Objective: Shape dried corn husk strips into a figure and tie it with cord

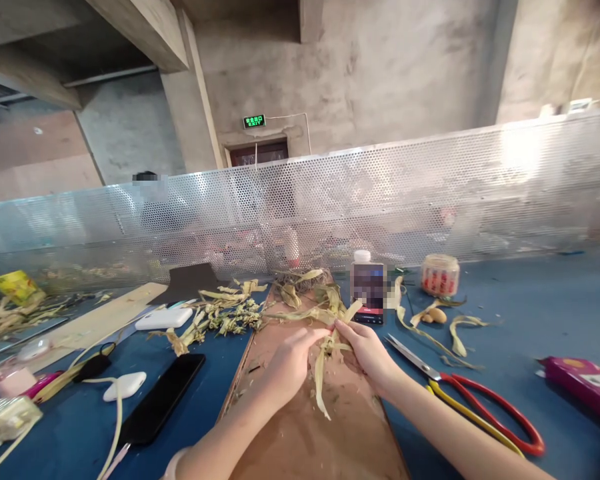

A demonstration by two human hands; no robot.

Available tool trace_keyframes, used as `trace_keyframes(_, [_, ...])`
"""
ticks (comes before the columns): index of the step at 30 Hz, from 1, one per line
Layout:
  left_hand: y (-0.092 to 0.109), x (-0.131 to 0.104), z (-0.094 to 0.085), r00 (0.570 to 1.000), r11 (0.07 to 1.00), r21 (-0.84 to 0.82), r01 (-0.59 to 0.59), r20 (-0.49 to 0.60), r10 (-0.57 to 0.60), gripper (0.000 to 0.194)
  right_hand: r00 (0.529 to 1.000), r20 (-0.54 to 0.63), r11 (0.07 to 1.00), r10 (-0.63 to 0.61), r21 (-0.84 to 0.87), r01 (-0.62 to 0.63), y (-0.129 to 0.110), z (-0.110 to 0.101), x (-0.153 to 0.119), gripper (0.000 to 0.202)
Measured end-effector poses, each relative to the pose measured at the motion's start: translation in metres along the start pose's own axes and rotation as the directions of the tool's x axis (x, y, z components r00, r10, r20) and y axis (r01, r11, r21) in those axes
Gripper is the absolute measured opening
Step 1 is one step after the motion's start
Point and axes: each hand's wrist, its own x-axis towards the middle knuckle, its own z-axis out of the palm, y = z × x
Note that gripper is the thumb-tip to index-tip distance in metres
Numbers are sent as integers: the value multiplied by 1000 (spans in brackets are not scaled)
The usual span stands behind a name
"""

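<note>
Over a brown board (300,447), my left hand (293,363) and my right hand (367,357) meet with their fingertips pinched together. Between them is a pale, dried leaf strip (321,383), which hangs down toward the board, with other strip ends sticking out around the fingers. Both hands are closed on this dry plant material; the exact grip point is partly hidden by the fingers. Just beyond lie more dried leaves (305,310) at the board's far end. Right of my right hand rest scissors (423,363) with a red handle, beside a yellow handle (475,417).
A phone (369,313) stands upright behind my hands, near a glass jar (440,275). Leaf bundles (225,313), a black phone (163,400) and cables lie left. A purple packet (583,387) lies right. A perforated metal screen (330,207) crosses behind; a person sits beyond it.
</note>
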Motion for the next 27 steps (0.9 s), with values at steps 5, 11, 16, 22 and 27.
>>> trace_keyframes(5, [2, 1, 5, 999, 995, -87, 45, 7, -44, 42, 997, 41, 991, 68, 109, -72, 5, -1, 2, 33])
trace_keyframes(11, [10, 0, 1, 945, 990, 81, 111, -317, -80, 20, 994, -65, 993, -86, -84, 80, -2, 4, -1, 38])
trace_keyframes(16, [14, -3, 3, 960, 972, -89, 218, -160, -230, 18, 984, -89, 982, -153, -127, 141, -3, 5, 0, 42])
trace_keyframes(22, [12, -3, 7, 974, 978, -89, 190, -110, -199, 14, 982, -33, 978, -187, -101, 183, -4, 5, -2, 36])
trace_keyframes(27, [12, -4, 5, 983, 985, -24, 169, -74, -170, 15, 977, -26, 974, -210, -89, 207, -5, 5, -4, 37])
